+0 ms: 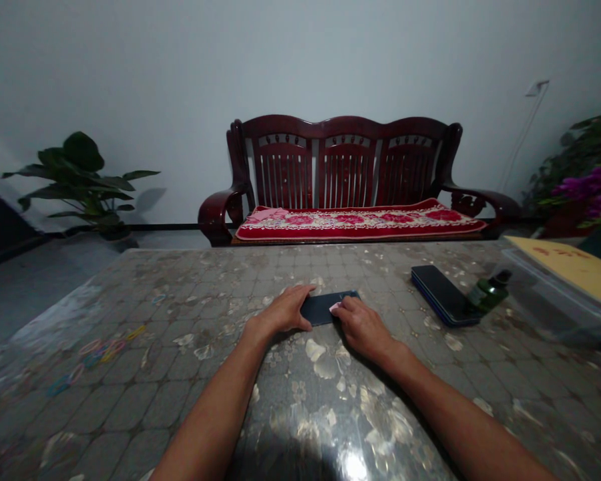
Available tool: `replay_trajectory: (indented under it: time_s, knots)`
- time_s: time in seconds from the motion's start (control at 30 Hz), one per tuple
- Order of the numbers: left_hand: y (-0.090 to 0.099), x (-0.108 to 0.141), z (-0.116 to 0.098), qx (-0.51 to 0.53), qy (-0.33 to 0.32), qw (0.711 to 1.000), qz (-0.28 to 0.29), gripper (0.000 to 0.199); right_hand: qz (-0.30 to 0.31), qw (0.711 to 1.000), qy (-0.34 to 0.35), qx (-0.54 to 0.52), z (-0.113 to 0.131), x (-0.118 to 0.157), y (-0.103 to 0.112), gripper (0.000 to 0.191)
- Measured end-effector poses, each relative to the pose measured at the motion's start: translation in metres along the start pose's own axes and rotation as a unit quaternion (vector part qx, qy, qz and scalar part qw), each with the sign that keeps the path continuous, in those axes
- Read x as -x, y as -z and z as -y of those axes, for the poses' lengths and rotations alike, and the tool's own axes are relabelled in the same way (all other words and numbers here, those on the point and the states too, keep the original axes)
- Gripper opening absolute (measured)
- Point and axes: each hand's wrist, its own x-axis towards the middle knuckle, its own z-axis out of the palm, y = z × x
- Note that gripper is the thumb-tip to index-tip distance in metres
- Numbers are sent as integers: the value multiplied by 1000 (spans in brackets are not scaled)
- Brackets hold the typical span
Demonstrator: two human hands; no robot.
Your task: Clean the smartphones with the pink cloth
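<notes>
A dark flat phone-like slab (316, 309) lies on the patterned table, its long side running left to right. My left hand (286, 308) grips its left end, thumb at the near edge and fingers at the far edge. Over the right part of the slab, my right hand (356, 321) is closed on a small whitish-pink piece (335, 308), pressed to the surface. To the right lie stacked dark phones (443, 292), beside a green bottle with a black cap (489, 292).
Colourful rubber bands (103, 351) are scattered on the table (180, 414) at left. A clear plastic box (545, 290) with a yellow sheet (575, 264) stands at right. Behind is a wooden bench (348, 167), with plants on both sides.
</notes>
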Motion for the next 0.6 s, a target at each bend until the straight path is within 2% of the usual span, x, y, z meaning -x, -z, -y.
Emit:
replay_trajectory:
  time_s: [0.07, 0.13, 0.2, 0.4, 0.5, 0.6]
  knots:
    - [-2, -1, 2, 0, -2, 1000, -4, 98, -3, 999, 46, -14, 6, -2, -5, 31]
    - [-3, -1, 3, 0, -3, 1000, -6, 98, -3, 998, 54, -22, 9, -2, -5, 29]
    - [-3, -1, 3, 0, 2, 1000, -4, 98, 2, 999, 25, -21, 5, -2, -2, 31]
    - [-1, 0, 0, 0, 3, 1000, -3, 97, 15, 992, -125, 26, -19, 0, 14, 35]
    - [1, 0, -3, -7, 8, 1000, 3, 95, 16, 990, -138, 40, -21, 1, 16, 33]
    - [3, 1, -6, -18, 13, 1000, 11, 91, 11, 995, -95, 32, -14, 1, 10, 32]
